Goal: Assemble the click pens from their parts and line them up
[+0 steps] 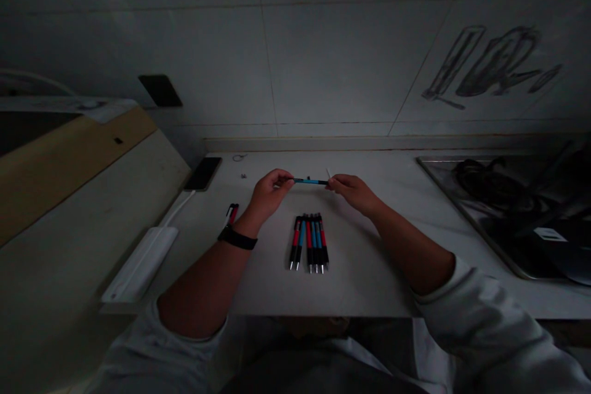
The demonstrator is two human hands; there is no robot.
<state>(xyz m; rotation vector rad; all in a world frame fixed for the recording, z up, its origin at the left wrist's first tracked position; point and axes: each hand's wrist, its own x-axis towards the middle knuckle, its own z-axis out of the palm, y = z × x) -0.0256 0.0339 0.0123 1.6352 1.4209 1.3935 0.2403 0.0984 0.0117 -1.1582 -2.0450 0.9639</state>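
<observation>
My left hand pinches one end of a blue and black pen, held level above the counter. At the pen's other end, the fingers of my right hand are closed on its black part. A thin white piece shows by my right fingertips; whether it is held I cannot tell. Below my hands, several red and blue pens lie side by side with their silver tips toward me. Beside my left wrist lie a red and black pen and a white piece, partly hidden by the arm.
A phone and a white power strip with a cable are at the left of the counter. Near the wall lie a ring and a tiny metal piece. A sink or hob with a metal rim occupies the right.
</observation>
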